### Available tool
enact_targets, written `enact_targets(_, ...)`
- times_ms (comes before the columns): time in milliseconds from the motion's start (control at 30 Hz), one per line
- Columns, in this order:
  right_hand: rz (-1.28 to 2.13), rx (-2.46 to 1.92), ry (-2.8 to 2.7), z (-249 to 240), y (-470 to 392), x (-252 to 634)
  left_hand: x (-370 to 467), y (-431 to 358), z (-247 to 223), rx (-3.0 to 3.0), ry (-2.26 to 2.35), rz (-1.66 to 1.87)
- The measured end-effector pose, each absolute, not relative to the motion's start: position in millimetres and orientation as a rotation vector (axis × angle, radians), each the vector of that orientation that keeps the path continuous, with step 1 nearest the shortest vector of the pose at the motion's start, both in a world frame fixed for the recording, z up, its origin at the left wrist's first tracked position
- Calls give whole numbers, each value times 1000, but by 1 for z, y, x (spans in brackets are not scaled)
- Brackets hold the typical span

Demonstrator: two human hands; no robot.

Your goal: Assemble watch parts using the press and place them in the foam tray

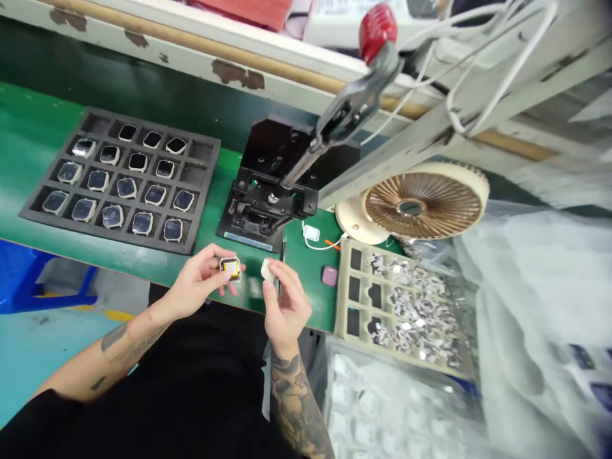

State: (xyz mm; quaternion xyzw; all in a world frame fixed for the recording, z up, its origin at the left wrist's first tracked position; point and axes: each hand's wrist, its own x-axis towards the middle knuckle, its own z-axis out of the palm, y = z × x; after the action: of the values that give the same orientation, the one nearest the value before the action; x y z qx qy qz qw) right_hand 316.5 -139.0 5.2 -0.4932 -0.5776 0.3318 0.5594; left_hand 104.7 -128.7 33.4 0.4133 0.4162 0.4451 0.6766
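My left hand (pixel 198 280) pinches a small square watch case (pixel 231 269) with a yellow-edged, pale inside facing up. To its right, my right hand (pixel 287 303) holds a small white piece (pixel 267 270) between thumb and fingers; the two pieces are apart. Both hands are over the front edge of the green table (pixel 306 271). Left of them lies a dark foam tray (pixel 189 220) with rows of square watch units (pixel 127 187) in its pockets. Just behind my hands stands a black press (pixel 272 197) with a red-tipped lever (pixel 377 32).
A beige tray (pixel 340 299) of small metallic parts (pixel 415 306) is on the right, with a pink square case (pixel 329 275) beside it. Behind are a round fan (pixel 411 207) and a white cable (pixel 318 247). Tweezers (pixel 284 250) lie near my right hand.
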Motion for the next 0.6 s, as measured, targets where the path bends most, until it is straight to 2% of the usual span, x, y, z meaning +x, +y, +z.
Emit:
enact_targets(133,760,-1196,-1395,4,-126,317,94,-114,35,1015,979,930)
enact_targets(433,661,-1057,-1659,45,-80,298,83,-72,48,1053,1057,929)
enact_targets(600,581,-1034,-1757,45,-78,295,90,-64,53,1046,1031,948)
